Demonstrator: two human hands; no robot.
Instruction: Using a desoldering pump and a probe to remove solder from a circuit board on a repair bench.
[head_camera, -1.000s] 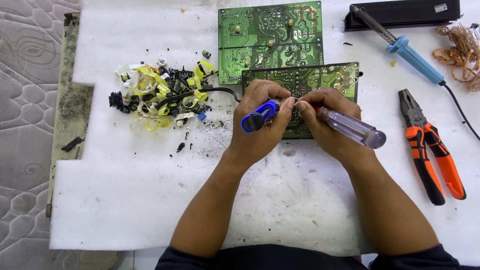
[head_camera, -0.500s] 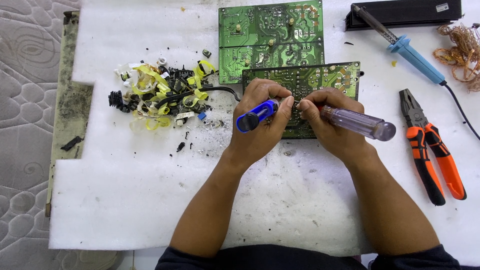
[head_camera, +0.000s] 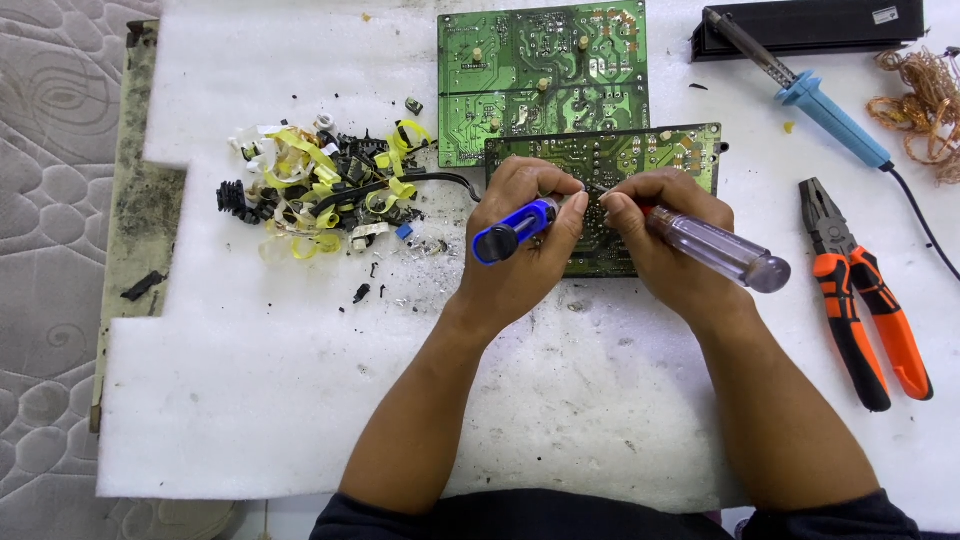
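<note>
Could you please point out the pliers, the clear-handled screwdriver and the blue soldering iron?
Pliers (head_camera: 850, 290): head view, orange handles below the pivot.
Clear-handled screwdriver (head_camera: 725, 252): head view, transparent handle.
Blue soldering iron (head_camera: 835, 120): head view, blue grip.

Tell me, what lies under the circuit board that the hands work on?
The nearer circuit board lies on a white foam sheet; its far edge seems to overlap the other circuit board. Its underside is hidden.

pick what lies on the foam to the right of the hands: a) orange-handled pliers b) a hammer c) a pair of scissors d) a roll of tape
a: the orange-handled pliers lie on the white foam sheet, to the right of the right hand, which holds a clear-handled screwdriver over the green circuit board.
</note>
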